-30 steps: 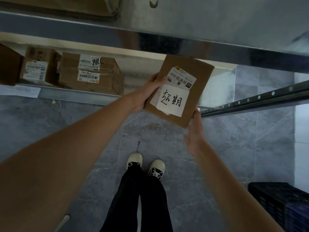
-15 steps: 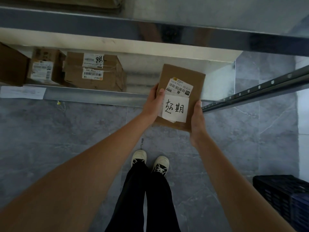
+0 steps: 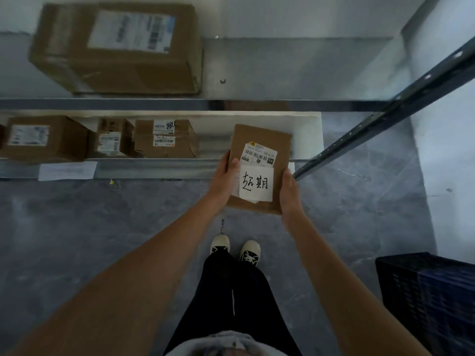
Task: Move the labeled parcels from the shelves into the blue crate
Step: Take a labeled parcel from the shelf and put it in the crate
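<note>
Mid-frame, in front of the shelf, the flat parcel (image 3: pixel 259 150) (stiff card, probably light) sits gripped by its long edges between the left hand (image 3: pixel 223 179) and right hand (image 3: pixel 290 192), a sound hold.

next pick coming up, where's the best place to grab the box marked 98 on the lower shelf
Take the box marked 98 by its two short ends, coming in from the open shelf front. Its right end faces bare shelf, so a hand fits there; its left end sits close to a smaller parcel, so draw it forward first.
</note>
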Demonstrator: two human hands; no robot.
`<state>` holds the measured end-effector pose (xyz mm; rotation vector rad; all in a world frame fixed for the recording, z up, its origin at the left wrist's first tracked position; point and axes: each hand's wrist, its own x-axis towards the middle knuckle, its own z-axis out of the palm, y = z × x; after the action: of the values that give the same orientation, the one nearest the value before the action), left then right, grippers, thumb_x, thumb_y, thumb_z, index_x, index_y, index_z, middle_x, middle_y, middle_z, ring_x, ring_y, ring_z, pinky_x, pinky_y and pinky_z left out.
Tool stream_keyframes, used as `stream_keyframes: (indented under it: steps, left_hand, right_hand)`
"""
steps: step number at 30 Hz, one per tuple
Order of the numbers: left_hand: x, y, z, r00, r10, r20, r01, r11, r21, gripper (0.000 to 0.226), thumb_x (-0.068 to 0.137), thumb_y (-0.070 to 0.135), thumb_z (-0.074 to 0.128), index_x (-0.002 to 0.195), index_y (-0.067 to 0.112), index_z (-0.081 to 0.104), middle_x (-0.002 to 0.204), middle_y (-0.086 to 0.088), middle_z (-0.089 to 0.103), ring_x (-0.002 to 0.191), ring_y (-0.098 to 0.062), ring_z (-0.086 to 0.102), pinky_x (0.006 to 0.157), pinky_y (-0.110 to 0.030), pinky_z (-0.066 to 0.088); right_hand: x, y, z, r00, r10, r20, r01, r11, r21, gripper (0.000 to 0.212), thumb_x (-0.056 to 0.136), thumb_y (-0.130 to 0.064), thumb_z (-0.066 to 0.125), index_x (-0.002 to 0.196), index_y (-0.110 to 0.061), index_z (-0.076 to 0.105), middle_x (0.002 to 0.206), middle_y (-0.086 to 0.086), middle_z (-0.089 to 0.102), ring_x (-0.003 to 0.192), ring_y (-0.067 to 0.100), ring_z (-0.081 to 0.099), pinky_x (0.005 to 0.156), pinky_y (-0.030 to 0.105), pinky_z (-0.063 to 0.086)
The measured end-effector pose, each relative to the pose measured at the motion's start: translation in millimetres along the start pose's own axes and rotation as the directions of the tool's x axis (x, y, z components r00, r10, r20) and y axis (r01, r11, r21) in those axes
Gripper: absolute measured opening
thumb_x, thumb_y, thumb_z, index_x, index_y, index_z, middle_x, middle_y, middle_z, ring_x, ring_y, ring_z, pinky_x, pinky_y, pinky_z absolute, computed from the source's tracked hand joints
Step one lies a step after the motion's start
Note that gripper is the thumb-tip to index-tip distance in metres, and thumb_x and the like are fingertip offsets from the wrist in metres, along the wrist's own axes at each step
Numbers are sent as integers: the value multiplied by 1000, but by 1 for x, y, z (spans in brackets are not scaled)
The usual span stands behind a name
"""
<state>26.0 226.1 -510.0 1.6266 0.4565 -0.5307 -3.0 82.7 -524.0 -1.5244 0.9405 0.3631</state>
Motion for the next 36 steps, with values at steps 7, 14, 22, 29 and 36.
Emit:
stream_keyframes:
  steps: [7, 14, 22, 29, 36]
  left_hand:
    - [-57, 42, 7, 992, 115, 59, -120, 989, 81, 48, 100, 41, 40, 142, 19, 40, 123, -5, 63, 105, -22, 64, 79, -24, 56]
    - [-82, 83, 27, 978, 146, 151, -170, 973, 158, 40, 100, 38, 43, 136, 22, 48, 121, -4, 65, 107, -23, 64, 91, -40, 53]
    - [-86, 126, 52, 930, 222, 295, -285, 938, 195, 48, 96, 44, 48, 140, 25, 45, 127, -2, 63, 111, -19, 61, 100, -46, 47]
    - [-107, 139, 65, 871, 299, 390, -415, 872, 258, 40, 100, 37, 44, 137, 22, 49, 117, 3, 64, 92, -8, 57, 65, -11, 40]
    - [-133, 144, 82, 804, 340, 489, -514, 810, 283, 40, 101, 35, 43, 138, 21, 48, 124, -3, 63, 96, -8, 54, 65, -12, 38]
  right_hand:
    - [-54, -22, -32, 996, -90, -18, 91, 995, 30, 42, 101, -50, 30, 106, -22, 61, 107, 10, 69, 99, 25, 65, 93, 49, 52]
    - [-93, -53, -74, 990, -107, -95, 118, 987, 113, 42, 102, -45, 33, 118, -17, 60, 104, 8, 70, 98, 24, 66, 91, 46, 53]
    - [-120, -79, -106, 948, -140, -284, 190, 970, 154, 36, 104, -40, 31, 111, -18, 59, 108, 9, 67, 99, 23, 62, 91, 40, 49]
    - [-152, -75, -115, 903, -108, -415, 195, 965, 173, 47, 102, -46, 31, 132, -20, 56, 123, 6, 63, 115, 26, 57, 104, 48, 42]
    - [-182, -64, -130, 863, -59, -502, 211, 944, 253, 46, 101, -47, 32, 131, -21, 56, 118, 4, 66, 110, 24, 60, 101, 45, 45]
